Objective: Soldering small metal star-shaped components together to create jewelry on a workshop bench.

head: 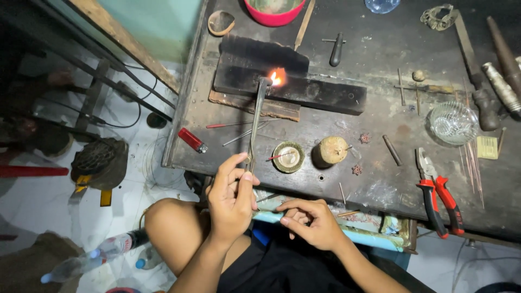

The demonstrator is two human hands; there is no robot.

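Fingers of the left hand [230, 198] pinch the near end of a long thin metal torch pipe [257, 119], closed around it, and hold it out over the dark workbench [380, 125]. The pipe's far tip meets a small orange flame [277, 77] on a charred black block [282, 78] at the back of the bench. The right hand [309, 220] rests lower, at the bench's front edge, its fingers curled loosely inward; whether it grips anything cannot be told. Just beyond the left hand stand a small round brass dish [288, 157] and, beside it, a stubby wooden cylinder [329, 151]. A red lighter [191, 140] lies near the bench's left edge. Further right sit a cut-glass bowl [452, 122] and red-handled pliers [438, 195], well apart from both hands. A pink bowl [274, 12] stands at the far edge. Plastic bottles [97, 258] lie on the floor beside the person's bare knee.
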